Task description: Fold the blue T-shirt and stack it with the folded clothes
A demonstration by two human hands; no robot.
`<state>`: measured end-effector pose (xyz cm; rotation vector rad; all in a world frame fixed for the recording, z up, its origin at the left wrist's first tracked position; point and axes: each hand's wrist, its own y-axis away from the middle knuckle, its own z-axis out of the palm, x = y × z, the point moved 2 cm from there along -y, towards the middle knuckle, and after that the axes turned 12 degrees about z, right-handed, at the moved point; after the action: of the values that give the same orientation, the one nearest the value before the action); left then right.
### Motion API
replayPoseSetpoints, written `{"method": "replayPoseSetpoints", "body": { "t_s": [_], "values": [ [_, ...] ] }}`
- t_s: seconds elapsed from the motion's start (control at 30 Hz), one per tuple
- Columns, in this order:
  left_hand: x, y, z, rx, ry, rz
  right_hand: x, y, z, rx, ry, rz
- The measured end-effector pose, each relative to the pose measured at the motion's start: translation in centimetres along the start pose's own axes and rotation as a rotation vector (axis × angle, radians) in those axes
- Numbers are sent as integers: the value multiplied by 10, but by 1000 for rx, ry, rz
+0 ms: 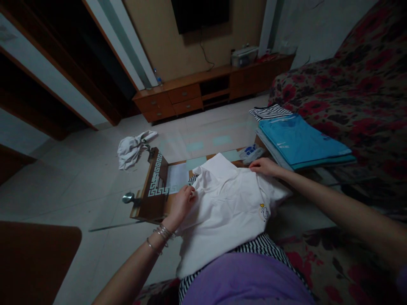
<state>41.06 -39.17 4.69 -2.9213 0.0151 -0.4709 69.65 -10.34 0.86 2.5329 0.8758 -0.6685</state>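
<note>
A white T-shirt (225,207) with a small cartoon print and a yellow heart lies spread over my lap and the near edge of the glass coffee table. My left hand (184,201) has its fingers closed on the shirt's left edge. At the far right edge of the shirt, my right hand (263,166) pinches the cloth. Part of the fabric hangs in loose folds below the right hand. Striped cloth shows under the shirt, at my lap.
A stack of folded clothes with a blue shirt (305,137) on top sits to the right. A plastic bag (251,152) is beyond my right hand. White crumpled cloth (132,148) lies at the table's left end. A floral sofa (359,101) and a wooden TV cabinet (184,95) stand farther off.
</note>
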Motion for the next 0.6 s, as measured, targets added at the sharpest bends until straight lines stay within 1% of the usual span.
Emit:
{"method": "replayPoseSetpoints", "body": {
  "t_s": [0.1, 0.17, 0.23, 0.3, 0.37, 0.43, 0.5, 0.6],
  "values": [
    [-7, 1, 6, -12, 0, -75, -3, 3, 4, 10, 1, 1],
    [-8, -1, 7, -29, 4, -76, -6, 5, 8, 16, 1, 15],
    [-2, -2, 5, -29, -37, -13, -10, 7, 11, 30, 18, 24],
    [10, 2, 2, -22, -112, 116, -13, 9, 11, 75, 40, 20],
    [23, 11, 2, -32, -165, 271, -14, 10, 9, 140, 36, 17],
    [34, 23, 8, -48, -167, 379, -12, 12, 7, 189, 9, 28],
    [40, 35, 16, -45, -136, 407, -9, 13, 7, 192, -22, 40],
    [40, 49, 27, -29, -81, 378, -5, 16, 10, 154, -45, 33]
  ]
}}
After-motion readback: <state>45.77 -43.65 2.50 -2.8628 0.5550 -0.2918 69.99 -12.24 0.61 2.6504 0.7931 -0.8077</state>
